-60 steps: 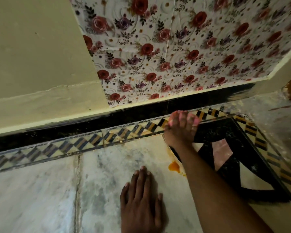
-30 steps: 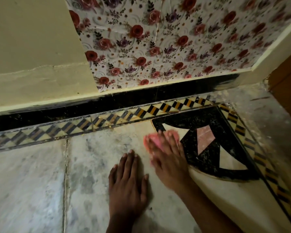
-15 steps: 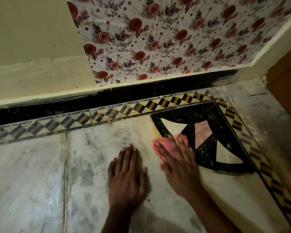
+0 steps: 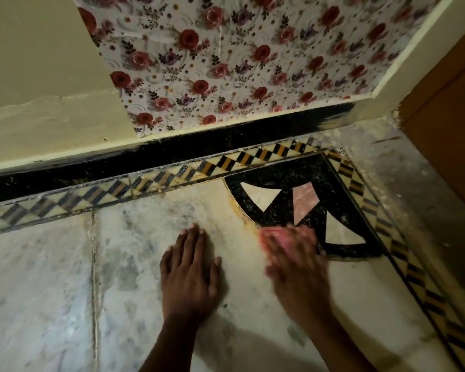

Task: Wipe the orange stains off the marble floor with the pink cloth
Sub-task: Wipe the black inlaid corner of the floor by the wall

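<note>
wallpaper [image 4: 226, 63]: floral, on wall | skirting [image 4: 172, 154]: black, at wall base | border [image 4: 118, 187]: chequered strip | inlay [image 4: 304, 200]: black corner, pink centre | door [image 4: 446, 108]: brown, right

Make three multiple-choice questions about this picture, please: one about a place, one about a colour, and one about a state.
1. Where is the crumpled pink cloth?
A. Under the right hand, at the curved edge of the black inlaid corner panel
B. Under the left hand
C. Against the flowered wall

2. What colour is the faint stain along the panel's curved edge?
A. Blue
B. Yellow-orange
C. Green

3. How is the left hand placed?
A. Closed in a fist
B. Raised in the air
C. Flat, palm down on the pale marble floor

Answers: 1 A, pink shows under the blurred right fingers; 2 B, a yellowish line follows the curve; 3 C, the fingers lie spread on the marble.
</note>
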`<move>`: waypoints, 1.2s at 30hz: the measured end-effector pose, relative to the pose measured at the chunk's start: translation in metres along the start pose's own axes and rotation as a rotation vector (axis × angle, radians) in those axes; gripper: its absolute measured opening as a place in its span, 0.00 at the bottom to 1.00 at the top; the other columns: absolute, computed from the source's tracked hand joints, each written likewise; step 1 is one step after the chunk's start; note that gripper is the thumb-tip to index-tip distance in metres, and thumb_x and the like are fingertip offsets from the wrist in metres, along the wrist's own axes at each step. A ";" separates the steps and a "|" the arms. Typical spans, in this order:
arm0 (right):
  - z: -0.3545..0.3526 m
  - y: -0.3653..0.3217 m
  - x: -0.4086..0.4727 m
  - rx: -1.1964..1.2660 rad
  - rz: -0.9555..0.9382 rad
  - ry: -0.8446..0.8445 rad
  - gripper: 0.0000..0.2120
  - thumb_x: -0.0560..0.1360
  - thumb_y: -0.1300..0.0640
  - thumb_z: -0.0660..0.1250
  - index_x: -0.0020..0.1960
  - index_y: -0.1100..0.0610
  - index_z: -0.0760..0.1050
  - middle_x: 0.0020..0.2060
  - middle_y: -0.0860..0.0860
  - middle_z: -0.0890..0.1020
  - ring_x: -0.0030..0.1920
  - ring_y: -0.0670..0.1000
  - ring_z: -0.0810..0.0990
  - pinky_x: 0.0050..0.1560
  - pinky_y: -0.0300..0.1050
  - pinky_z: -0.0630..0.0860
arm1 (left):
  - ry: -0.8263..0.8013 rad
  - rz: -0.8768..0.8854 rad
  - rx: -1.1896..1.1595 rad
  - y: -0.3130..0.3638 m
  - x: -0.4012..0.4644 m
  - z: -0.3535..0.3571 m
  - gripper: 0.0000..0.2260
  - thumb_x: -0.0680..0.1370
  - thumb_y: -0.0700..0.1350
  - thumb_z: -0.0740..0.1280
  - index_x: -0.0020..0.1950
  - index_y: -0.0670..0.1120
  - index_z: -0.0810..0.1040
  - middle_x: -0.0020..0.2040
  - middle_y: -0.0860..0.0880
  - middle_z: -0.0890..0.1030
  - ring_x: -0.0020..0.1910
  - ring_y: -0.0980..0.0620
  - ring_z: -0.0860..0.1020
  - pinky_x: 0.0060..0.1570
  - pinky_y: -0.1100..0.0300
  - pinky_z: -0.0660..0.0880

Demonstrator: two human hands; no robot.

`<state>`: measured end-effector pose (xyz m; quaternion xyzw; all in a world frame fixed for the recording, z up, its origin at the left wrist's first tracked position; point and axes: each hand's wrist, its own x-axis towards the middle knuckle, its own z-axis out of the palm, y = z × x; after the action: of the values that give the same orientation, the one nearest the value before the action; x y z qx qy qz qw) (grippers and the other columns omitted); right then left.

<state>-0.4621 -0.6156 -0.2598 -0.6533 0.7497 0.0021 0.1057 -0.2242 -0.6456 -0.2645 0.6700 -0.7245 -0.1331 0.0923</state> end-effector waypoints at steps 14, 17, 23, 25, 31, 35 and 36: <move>0.001 0.062 -0.043 -0.002 0.157 -0.009 0.30 0.82 0.35 0.41 0.84 0.34 0.47 0.86 0.54 0.54 0.85 0.64 0.50 0.76 0.70 0.64 | -0.009 0.028 0.002 0.003 -0.004 -0.003 0.32 0.85 0.63 0.46 0.86 0.50 0.53 0.87 0.50 0.51 0.86 0.49 0.49 0.83 0.47 0.47; -0.013 0.110 -0.002 0.113 0.513 0.036 0.31 0.82 0.33 0.42 0.84 0.36 0.45 0.86 0.56 0.48 0.84 0.66 0.46 0.80 0.72 0.54 | -0.014 0.105 0.035 0.006 -0.007 -0.001 0.30 0.84 0.57 0.54 0.85 0.48 0.59 0.86 0.48 0.57 0.85 0.45 0.56 0.82 0.44 0.51; -0.006 0.091 0.018 0.045 0.239 0.017 0.34 0.77 0.32 0.37 0.83 0.32 0.41 0.86 0.54 0.47 0.85 0.64 0.44 0.82 0.68 0.49 | -0.005 0.305 -0.085 0.071 0.053 0.012 0.33 0.81 0.61 0.50 0.84 0.50 0.62 0.86 0.48 0.60 0.83 0.46 0.61 0.80 0.44 0.60; 0.002 0.110 -0.025 0.048 0.270 0.035 0.32 0.79 0.31 0.39 0.82 0.31 0.40 0.86 0.50 0.49 0.85 0.61 0.44 0.82 0.65 0.50 | -0.030 0.277 -0.060 0.089 0.070 0.021 0.34 0.82 0.64 0.44 0.86 0.51 0.56 0.87 0.50 0.53 0.85 0.48 0.54 0.82 0.46 0.54; -0.025 0.165 0.058 0.173 0.855 0.120 0.32 0.84 0.33 0.49 0.85 0.36 0.45 0.86 0.57 0.45 0.84 0.66 0.41 0.81 0.67 0.37 | 0.019 0.254 -0.017 0.089 0.078 0.039 0.32 0.84 0.64 0.44 0.86 0.53 0.56 0.87 0.52 0.53 0.86 0.51 0.51 0.83 0.45 0.52; -0.032 0.153 0.109 0.138 0.565 0.122 0.29 0.84 0.35 0.45 0.84 0.35 0.46 0.86 0.54 0.47 0.85 0.63 0.42 0.83 0.66 0.37 | 0.033 0.244 -0.001 0.091 0.083 0.039 0.31 0.84 0.64 0.46 0.85 0.53 0.59 0.87 0.52 0.55 0.85 0.49 0.54 0.81 0.44 0.56; -0.030 0.155 0.093 0.087 0.465 0.131 0.30 0.83 0.34 0.43 0.84 0.34 0.47 0.86 0.54 0.50 0.85 0.63 0.45 0.83 0.66 0.41 | 0.027 0.240 -0.005 0.093 0.082 0.037 0.31 0.84 0.64 0.47 0.85 0.53 0.60 0.87 0.52 0.56 0.85 0.49 0.55 0.80 0.44 0.56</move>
<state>-0.6301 -0.6887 -0.2668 -0.4567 0.8845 -0.0483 0.0816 -0.3302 -0.7184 -0.2738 0.5799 -0.7979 -0.1140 0.1190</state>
